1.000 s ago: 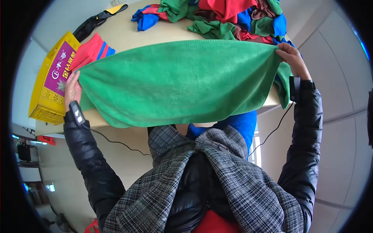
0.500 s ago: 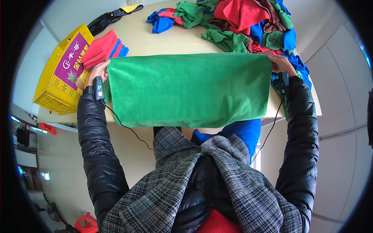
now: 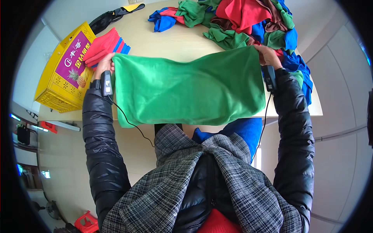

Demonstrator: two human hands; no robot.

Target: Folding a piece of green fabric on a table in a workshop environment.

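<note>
A green cloth [image 3: 188,91] hangs spread between my two hands over the table's near edge, its top edge sagging in the middle. My left hand [image 3: 105,64] pinches the upper left corner, close beside a stack of folded red and blue cloths [image 3: 103,46]. At the upper right corner my right hand [image 3: 269,57] is closed on the cloth, next to a loose heap of cloths. The cloth's lower edge drops past the table's front edge toward my lap.
A yellow crate [image 3: 64,68] with a purple label stands at the table's left. The heap of red, green, blue and brown cloths [image 3: 243,17] covers the far right. A black and yellow item [image 3: 116,17] lies at the far left. The pale table [image 3: 155,40] shows between them.
Both hands have come closer together, the right one moving left and slightly farther away. The cloth's top edge, straight before, now sags and its surface ripples.
</note>
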